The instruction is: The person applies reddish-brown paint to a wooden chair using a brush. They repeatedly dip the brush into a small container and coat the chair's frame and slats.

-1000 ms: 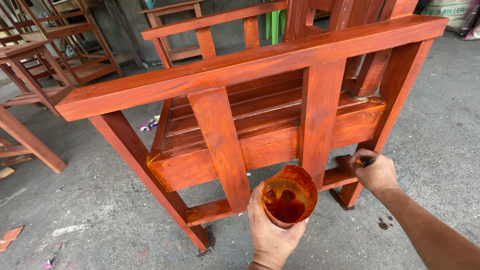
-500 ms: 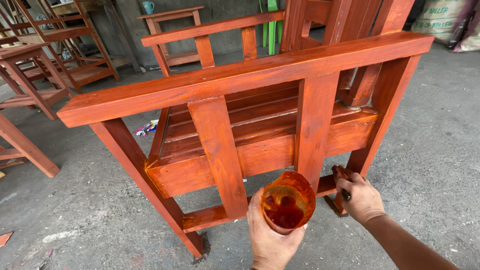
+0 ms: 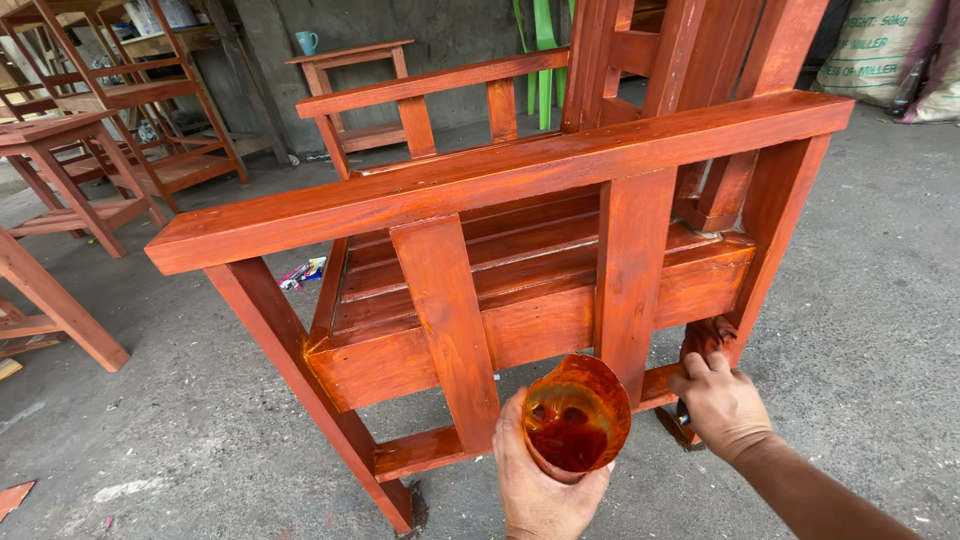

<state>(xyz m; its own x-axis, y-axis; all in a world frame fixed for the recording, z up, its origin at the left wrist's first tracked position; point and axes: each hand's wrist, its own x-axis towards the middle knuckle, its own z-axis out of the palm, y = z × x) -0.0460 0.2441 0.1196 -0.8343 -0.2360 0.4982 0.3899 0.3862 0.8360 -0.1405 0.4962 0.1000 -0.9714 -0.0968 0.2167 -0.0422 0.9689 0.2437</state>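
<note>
A glossy red-orange wooden armchair (image 3: 520, 180) stands on its side rail before me, its slatted seat facing away. My left hand (image 3: 540, 480) grips a clear plastic cup (image 3: 575, 420) stained with red-brown varnish, held low in front of the chair's lower rail. My right hand (image 3: 722, 405) is closed on a stained cloth or brush (image 3: 706, 335) and presses it against the bottom of the chair's right leg, near the floor. The tool is mostly hidden by my fingers.
More stained wooden chairs and frames (image 3: 110, 130) stand at the left and back. A small table with a teal cup (image 3: 306, 42) is at the rear. Sacks (image 3: 880, 55) lean at the top right. The concrete floor (image 3: 880, 290) carries scraps of litter (image 3: 302, 272).
My right hand has moved left and in, from beside the leg onto the leg's base. The view has shifted closer and lower; the cup stays in my left hand.
</note>
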